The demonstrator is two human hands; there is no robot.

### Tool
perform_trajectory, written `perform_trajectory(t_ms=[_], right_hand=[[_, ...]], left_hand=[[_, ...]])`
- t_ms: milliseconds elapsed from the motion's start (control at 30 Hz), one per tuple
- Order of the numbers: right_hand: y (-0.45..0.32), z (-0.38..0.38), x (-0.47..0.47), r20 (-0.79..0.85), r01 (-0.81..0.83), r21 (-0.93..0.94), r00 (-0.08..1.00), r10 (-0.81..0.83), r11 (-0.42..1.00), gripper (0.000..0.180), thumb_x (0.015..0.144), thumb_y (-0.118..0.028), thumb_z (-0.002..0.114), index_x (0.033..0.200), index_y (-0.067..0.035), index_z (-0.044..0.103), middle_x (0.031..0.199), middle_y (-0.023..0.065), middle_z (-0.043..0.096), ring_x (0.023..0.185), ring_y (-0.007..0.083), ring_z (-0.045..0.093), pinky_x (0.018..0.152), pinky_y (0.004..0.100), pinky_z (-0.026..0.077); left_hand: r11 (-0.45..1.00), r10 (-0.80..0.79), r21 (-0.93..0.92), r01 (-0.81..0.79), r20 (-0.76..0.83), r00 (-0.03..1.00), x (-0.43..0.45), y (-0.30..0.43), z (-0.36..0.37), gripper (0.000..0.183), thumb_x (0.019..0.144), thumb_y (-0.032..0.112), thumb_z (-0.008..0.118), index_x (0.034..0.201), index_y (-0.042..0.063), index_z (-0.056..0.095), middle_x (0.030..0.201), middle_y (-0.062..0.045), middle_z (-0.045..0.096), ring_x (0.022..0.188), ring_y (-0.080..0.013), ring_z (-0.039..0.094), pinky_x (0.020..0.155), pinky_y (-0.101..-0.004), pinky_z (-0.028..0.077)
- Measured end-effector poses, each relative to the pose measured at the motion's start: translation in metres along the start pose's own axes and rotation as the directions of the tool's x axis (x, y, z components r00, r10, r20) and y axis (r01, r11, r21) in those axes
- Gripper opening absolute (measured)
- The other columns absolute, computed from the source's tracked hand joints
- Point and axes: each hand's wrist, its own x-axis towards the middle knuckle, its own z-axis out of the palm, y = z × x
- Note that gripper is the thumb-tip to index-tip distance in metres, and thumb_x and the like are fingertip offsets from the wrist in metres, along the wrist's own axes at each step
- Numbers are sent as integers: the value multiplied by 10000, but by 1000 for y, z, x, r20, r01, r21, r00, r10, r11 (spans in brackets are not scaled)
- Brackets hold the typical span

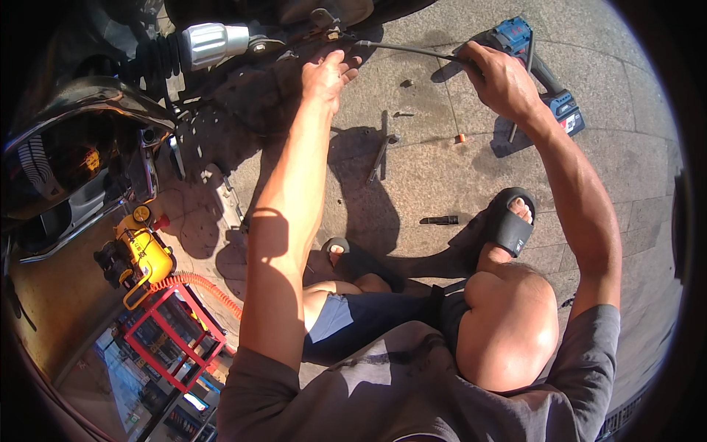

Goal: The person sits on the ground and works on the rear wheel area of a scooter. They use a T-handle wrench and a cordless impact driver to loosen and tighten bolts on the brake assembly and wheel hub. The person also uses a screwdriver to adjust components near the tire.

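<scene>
My right hand [494,74] is closed around a thin dark cable or rod [411,50] that runs left to a metal bracket [333,32] with a bolt, low on a vehicle. Just below that bracket, my left hand [330,77] is raised with its fingers partly spread; whether it touches the thin cable's end cannot be told. Left of this hand lies a silver ribbed cylinder [216,45] with a black bellows beside it. A blue and black cordless power tool [511,38] rests on the paving behind my right hand.
On the paving lie a metal wrench [381,157], an orange cap [460,138], a small dark nut [407,83], a bolt [404,114] and a black socket-like piece [439,220]. A yellow air compressor [144,248] with an orange coiled hose [204,284] and a red metal frame [171,337] stand lower left.
</scene>
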Motion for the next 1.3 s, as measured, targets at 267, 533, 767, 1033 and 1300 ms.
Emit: perform_trajectory(t_ms=[267,533,767,1033,1300], right_hand=[[-24,21,-13,-45,-39,115,998,45,993,122,885,-120,565,963,-36,525,827,204,639,791,418,620,661,492,493],[-65,103,-44,61,-358,472,925,375,806,126,887,-115,575,956,-37,503,757,247,631,774,457,616,653,520,466],[-113,146,-35,385,-430,490,887,254,758,165,910,-96,395,1009,32,359,776,337,591,792,505,587,714,581,414],[-132,209,-34,374,-333,605,921,111,723,234,933,-148,365,962,80,407,688,266,549,674,451,532,702,513,430],[-139,184,-17,406,-458,564,878,252,687,297,864,-95,478,1027,75,297,795,370,594,811,524,600,744,555,465]], left_hand=[[998,27,55,-28,7,1000,2,-2,1,177,906,78,600,993,-71,560,971,-171,652,853,-306,691,666,-352,570],[999,12,-34,-14,-71,997,8,-5,3,167,885,82,615,965,-64,595,889,-134,658,763,-264,692,628,-354,571],[998,48,-39,-50,-42,998,5,-5,10,173,899,58,612,941,-100,554,836,-199,629,696,-307,675,597,-405,585],[992,22,126,-6,-125,992,12,-1,11,182,920,58,575,963,-117,552,728,-200,630,600,-275,643,508,-357,540],[990,55,137,-43,-88,995,16,3,11,193,927,36,543,986,-147,544,813,-199,639,675,-291,677,550,-357,568]])
